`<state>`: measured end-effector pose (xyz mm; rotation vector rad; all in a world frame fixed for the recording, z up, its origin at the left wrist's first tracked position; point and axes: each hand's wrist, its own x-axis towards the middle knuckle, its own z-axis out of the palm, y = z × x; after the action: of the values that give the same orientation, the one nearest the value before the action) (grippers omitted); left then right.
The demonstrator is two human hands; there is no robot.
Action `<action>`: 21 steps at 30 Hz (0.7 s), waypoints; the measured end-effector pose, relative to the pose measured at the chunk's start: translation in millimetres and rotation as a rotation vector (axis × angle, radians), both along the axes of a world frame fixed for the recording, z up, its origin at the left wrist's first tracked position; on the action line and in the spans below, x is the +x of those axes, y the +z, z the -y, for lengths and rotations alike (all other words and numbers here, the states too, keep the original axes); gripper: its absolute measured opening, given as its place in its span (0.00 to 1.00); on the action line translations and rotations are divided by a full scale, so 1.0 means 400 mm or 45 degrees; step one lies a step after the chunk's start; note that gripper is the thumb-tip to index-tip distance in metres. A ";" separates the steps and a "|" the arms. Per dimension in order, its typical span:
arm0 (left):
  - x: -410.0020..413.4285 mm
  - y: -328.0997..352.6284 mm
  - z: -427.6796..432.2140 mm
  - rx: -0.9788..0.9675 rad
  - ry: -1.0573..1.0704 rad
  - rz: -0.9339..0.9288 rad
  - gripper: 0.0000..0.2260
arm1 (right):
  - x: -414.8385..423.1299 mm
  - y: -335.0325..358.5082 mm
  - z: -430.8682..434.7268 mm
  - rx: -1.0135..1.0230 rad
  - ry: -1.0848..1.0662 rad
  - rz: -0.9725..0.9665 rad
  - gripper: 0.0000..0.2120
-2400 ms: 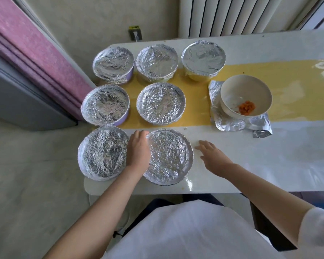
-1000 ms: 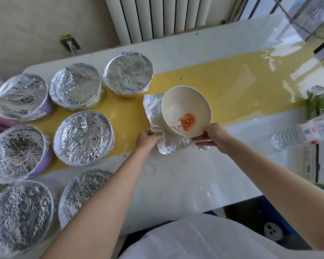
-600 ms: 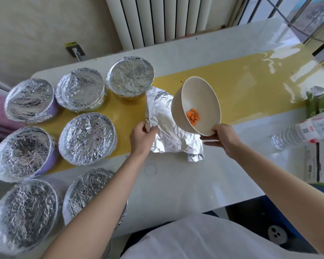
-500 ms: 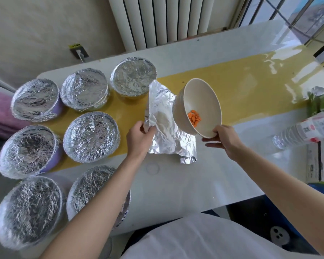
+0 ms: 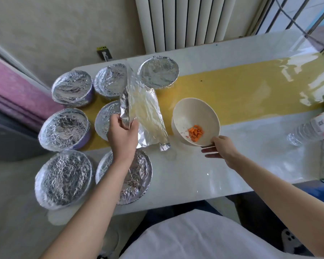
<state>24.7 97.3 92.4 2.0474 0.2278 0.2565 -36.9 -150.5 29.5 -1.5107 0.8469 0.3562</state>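
Setting: home dining room. Evidence: white panel radiator (image 5: 185,21) and wall socket (image 5: 104,54) behind a glossy counter (image 5: 195,174) with yellow runner (image 5: 232,94). Seven foil-covered bowls (image 5: 64,176); barred window (image 5: 297,14).

You've got bright daylight from the barred window (image 5: 297,14) at upper right, exposure fine. Strong glare washes out the far right end of the glossy white counter (image 5: 195,174) and its yellow strip, and there are small hot spots near the front edge. The crumpled silver foil sheet (image 5: 148,116) mirrors yellow and looks slightly smeared. The seven round foil-covered dishes (image 5: 64,178) sparkle but keep texture. Shadows are soft and faint, darkest under your left hand (image 5: 123,135) and forearm. The cream round bowl (image 5: 195,116) is evenly lit and sharp inside. Fisheye bends the counter edges and splays the white ribbed radiator (image 5: 185,21). The clear plastic bottle (image 5: 310,128) at the right edge is stretched and soft.
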 end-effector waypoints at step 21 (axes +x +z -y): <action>-0.153 0.041 -0.179 -0.588 0.130 0.105 0.11 | -0.051 0.068 -0.277 -0.668 0.178 0.606 0.07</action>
<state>-36.5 168.8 108.7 1.5670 0.3100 0.3187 -57.3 -39.9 56.8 -2.0378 0.4687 -0.1446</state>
